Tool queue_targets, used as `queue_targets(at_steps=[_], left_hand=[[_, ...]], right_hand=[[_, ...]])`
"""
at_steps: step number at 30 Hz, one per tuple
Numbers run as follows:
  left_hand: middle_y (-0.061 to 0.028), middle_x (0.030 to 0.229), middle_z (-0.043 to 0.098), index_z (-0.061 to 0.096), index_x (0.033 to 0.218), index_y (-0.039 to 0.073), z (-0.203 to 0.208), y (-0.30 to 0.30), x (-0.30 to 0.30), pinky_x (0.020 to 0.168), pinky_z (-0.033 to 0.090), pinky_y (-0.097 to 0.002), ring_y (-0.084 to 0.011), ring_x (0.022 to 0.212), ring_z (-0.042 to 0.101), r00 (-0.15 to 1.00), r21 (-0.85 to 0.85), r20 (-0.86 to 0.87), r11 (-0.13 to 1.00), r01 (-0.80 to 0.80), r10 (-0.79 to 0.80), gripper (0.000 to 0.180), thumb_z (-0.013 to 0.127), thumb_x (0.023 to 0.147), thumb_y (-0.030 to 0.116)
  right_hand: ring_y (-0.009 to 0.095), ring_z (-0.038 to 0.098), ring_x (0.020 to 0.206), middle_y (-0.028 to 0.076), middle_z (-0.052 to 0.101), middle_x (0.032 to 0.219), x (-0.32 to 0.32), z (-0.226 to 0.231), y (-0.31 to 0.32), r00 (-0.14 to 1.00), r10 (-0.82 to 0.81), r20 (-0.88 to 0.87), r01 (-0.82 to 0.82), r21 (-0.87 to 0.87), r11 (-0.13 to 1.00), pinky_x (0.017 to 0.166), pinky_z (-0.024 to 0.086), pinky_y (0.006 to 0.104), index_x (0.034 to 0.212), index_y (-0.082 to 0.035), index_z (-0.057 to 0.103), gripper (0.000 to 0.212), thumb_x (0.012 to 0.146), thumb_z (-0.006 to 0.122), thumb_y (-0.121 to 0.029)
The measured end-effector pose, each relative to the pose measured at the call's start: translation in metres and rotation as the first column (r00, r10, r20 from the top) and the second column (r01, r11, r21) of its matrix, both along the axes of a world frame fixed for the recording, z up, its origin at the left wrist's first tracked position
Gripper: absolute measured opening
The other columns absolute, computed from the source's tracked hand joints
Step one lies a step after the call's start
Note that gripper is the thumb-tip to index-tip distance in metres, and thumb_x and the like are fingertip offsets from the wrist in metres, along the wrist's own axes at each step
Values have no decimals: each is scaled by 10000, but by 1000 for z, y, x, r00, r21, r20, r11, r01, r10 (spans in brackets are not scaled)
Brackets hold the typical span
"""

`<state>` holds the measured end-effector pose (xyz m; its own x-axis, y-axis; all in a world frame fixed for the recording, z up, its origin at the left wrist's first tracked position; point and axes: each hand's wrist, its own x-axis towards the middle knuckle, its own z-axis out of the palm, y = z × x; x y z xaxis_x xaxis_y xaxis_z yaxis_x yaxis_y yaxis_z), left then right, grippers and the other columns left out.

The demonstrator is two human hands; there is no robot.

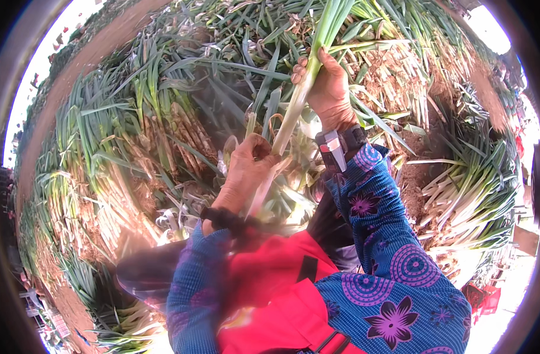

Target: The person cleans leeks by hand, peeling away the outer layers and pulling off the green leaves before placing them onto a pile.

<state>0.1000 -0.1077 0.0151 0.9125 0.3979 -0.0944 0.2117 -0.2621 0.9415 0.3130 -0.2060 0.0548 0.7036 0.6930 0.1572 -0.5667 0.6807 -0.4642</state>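
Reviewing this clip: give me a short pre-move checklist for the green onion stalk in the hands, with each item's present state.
1. Right hand grips the green onion stalk on its upper part: ok.
2. Left hand pinches the stalk's lower white part: ok.
3. Stalk held apart from the heap of unpeeled onions: ok.
4. Outer skin fully off: cannot tell, the lower end is blurred.
5. Pile of cleaned white stalks lies to the right: ok.
6. Root end trimmed: cannot tell.
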Motion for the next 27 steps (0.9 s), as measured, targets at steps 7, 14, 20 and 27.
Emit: queue_targets(at_steps=[7, 14, 20, 27], left_hand=[[18, 754, 494, 562, 850, 30, 2, -3, -5, 712, 460, -250, -95, 734, 513, 999, 61, 24, 998, 33, -35, 190, 731, 765, 8], [-5, 834, 586, 548, 904, 57, -23, 29, -37, 703, 490, -231, -87, 783, 579, 943, -287, 269, 951, -114, 194, 102, 618, 868, -7], [-92, 953, 651, 552, 1002, 53, -28, 76, -89, 794, 589, -377, -235, 900, 675, 811, -686, 243, 685, -244, 532, 79, 576, 927, 63], [-93, 972, 654, 575, 1033, 41, -77, 153, -194, 739, 594, -361, -222, 834, 672, 526, -688, 105, 444, -574, 844, 141, 585, 932, 139]], right_hand=[[227, 534, 737, 87, 536, 829, -12, 2, 3, 994, -109, -10, 108, -79, 991, 652, 471, 376, 1010, -105, 502, 260, 875, 642, -277], [200, 548, 664, 80, 524, 787, 8, -3, -3, 898, -425, -110, 381, -287, 879, 621, 501, 376, 1029, -62, 460, 293, 877, 650, -225], [217, 529, 690, 80, 488, 821, 44, -23, -20, 900, -402, -168, 363, -224, 905, 652, 491, 372, 1035, -78, 438, 328, 859, 675, -219], [218, 516, 666, 91, 494, 785, 39, -15, -27, 857, -499, -128, 452, -280, 847, 632, 475, 357, 963, -55, 446, 303, 869, 662, -244]])
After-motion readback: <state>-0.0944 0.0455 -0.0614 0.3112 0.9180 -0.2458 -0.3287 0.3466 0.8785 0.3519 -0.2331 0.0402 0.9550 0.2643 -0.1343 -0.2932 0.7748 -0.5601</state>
